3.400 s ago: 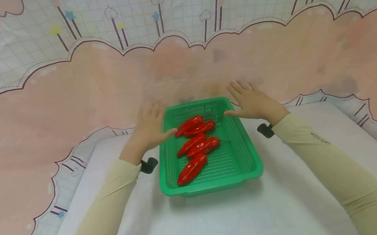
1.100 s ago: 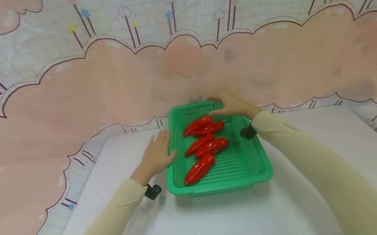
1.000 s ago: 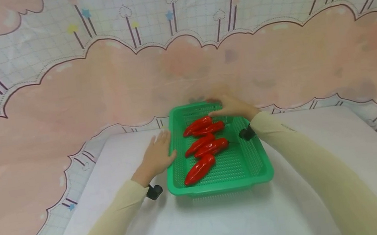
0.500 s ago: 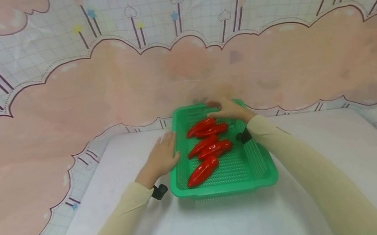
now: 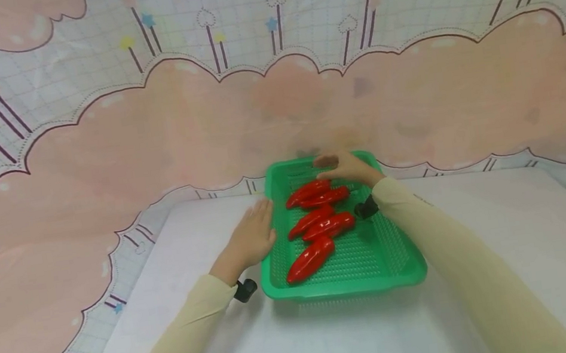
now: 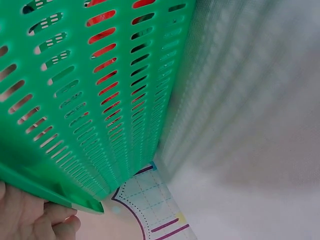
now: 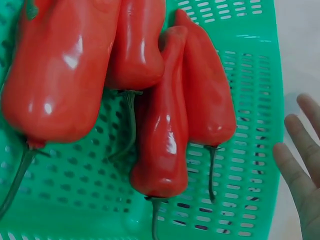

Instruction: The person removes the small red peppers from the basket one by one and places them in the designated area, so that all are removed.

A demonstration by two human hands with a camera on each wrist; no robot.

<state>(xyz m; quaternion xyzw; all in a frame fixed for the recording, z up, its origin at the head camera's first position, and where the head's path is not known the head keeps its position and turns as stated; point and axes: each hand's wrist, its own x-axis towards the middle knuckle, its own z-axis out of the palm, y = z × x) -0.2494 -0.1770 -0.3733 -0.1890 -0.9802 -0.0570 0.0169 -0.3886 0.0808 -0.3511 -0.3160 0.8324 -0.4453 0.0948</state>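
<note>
A green perforated plastic basket (image 5: 352, 282) stands on the white table, with several glossy red peppers (image 5: 311, 260) lying in its left and middle part. My left hand (image 5: 253, 232) rests along the left rim, fingers straight and pointing away; the left wrist view puts its fingertips (image 6: 42, 220) right at the underside of the rim. Over the far end reaches my right hand (image 5: 347, 168), its thumb inside above the farthest pepper. Seen from the right wrist, its spread fingers (image 7: 295, 150) are outside the basket wall, and the red peppers (image 7: 160, 140) show green stems.
The white tabletop (image 5: 495, 219) extends on both sides and in front of the basket. Behind it hangs a pink and white printed cloth (image 5: 179, 131). Each wrist carries a small black camera (image 5: 245, 290).
My right hand has come from beside the right rim to over the far end. My left hand has slid nearer along the left rim. The peppers keep their places while the view shifts.
</note>
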